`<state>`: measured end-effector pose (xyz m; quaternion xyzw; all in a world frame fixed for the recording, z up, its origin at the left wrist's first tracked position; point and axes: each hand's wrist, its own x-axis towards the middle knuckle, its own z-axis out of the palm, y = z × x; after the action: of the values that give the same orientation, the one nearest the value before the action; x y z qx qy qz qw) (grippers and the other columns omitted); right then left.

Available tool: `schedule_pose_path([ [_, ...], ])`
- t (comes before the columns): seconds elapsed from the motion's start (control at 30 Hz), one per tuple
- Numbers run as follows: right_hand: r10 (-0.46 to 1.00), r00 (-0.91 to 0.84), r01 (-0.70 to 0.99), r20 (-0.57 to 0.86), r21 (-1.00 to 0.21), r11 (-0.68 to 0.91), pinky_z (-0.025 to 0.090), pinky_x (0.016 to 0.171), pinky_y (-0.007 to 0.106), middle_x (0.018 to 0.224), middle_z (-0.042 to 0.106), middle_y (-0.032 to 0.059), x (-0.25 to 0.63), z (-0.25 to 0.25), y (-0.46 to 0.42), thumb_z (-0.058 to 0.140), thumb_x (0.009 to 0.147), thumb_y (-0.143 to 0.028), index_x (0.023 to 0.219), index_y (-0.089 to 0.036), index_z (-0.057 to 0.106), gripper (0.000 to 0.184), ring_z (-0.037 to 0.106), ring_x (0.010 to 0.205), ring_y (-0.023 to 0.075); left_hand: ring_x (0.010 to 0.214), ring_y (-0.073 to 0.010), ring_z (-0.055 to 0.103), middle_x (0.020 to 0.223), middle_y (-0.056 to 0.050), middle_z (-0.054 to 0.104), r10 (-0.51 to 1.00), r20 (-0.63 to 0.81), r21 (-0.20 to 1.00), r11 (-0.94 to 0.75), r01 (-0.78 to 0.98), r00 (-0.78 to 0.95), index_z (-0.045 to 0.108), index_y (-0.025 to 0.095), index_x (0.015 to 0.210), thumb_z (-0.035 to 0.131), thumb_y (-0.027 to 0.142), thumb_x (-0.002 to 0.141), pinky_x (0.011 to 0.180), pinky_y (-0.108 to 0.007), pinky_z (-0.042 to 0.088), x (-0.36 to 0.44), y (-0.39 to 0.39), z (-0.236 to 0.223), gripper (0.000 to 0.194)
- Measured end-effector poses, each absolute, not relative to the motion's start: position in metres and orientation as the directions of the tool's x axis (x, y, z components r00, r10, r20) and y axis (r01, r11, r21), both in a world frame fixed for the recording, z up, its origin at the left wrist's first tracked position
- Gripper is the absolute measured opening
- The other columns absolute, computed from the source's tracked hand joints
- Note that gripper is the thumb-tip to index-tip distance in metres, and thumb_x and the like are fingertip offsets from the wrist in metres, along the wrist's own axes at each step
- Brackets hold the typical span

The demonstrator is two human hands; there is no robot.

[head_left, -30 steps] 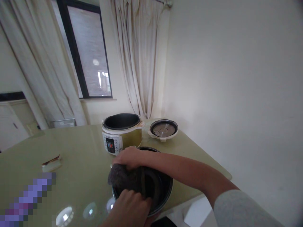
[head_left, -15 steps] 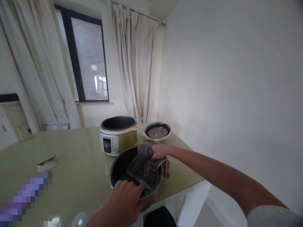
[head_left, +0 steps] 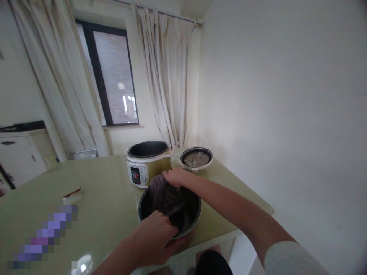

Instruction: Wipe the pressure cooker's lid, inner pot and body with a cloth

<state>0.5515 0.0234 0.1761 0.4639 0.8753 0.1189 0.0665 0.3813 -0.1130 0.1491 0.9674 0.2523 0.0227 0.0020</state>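
A dark inner pot (head_left: 192, 204) stands near the front edge of the table, its mouth facing up. My left hand (head_left: 160, 229) grips the near left part of its rim, thumb over the edge. At the far rim my right hand (head_left: 175, 176) is closed on a greyish-purple cloth (head_left: 168, 196), which hangs down into the pot and hides part of its inside. Just behind the pot is a white and gold electric cooker (head_left: 149, 164) with no lid on it. Its round lid (head_left: 196, 157) lies to the right with the inner side up.
The pale green table (head_left: 106, 183) runs wide to the left. A small pale object with a dark reddish top (head_left: 72, 195) lies there, beside a pixelated purple strip (head_left: 46, 236). A white wall (head_left: 281, 95) borders the right side; curtains and a window are behind.
My right hand has moved left along the far rim with the cloth, which now sits more to the pot's left and far side. The view has shifted slightly left.
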Motion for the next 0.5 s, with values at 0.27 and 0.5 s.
schedule_pose_path([
  [0.27, 0.416, -0.884, 0.442, 0.215, 0.089, 0.893, 0.035, 0.127, 0.042, 0.167, 0.044, 0.0218, 0.515, 0.15, -0.003, 0.045, 0.106, -0.013, 0.159, -0.007, 0.04, 0.053, 0.038, 0.158, 0.0235, 0.061, -0.0187, 0.067, 0.068, -0.005, 0.072, 0.335, 0.338, -0.126, -0.91, 0.395, 0.879, 0.068, 0.02, 0.076, 0.063, 0.045, 0.099, 0.056, -0.031, 0.04, 0.385, -0.099, 0.112, 0.034],
  [0.5, 0.571, -0.818, 0.543, -0.067, -0.416, 0.729, 0.053, 0.106, 0.032, 0.14, 0.072, 0.0106, 0.558, 0.171, -0.036, 0.057, 0.089, -0.008, 0.143, -0.015, 0.065, 0.055, 0.07, 0.125, 0.0238, 0.062, -0.0162, 0.059, 0.064, -0.001, 0.062, 0.096, 0.645, -0.309, -0.875, 0.374, 0.758, 0.061, 0.022, 0.075, 0.064, 0.031, 0.1, 0.054, -0.035, 0.034, 0.387, -0.098, 0.104, 0.027],
])
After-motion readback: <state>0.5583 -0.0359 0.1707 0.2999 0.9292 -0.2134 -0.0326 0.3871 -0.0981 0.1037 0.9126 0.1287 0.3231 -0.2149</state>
